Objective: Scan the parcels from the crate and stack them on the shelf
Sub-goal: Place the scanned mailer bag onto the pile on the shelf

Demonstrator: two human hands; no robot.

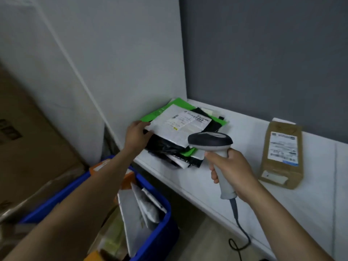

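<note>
A white mailer parcel (180, 125) with a printed label lies on top of a stack of green, black and white parcels (169, 149) in the left corner of the white shelf (197, 181). My left hand (138, 135) grips the white mailer's left edge, thumb on top. My right hand (232, 170) holds a grey-and-black barcode scanner (211, 142) by its handle, its head hovering over the stack's right front side. The blue crate (162, 228) below the shelf holds several grey and orange parcels.
A brown cardboard parcel (282, 155) with a white label lies on the shelf at the right. The scanner's cable (243, 236) hangs down past the shelf's front edge. Large cardboard boxes (28, 147) stand at the left. A white side panel and a grey back wall enclose the shelf.
</note>
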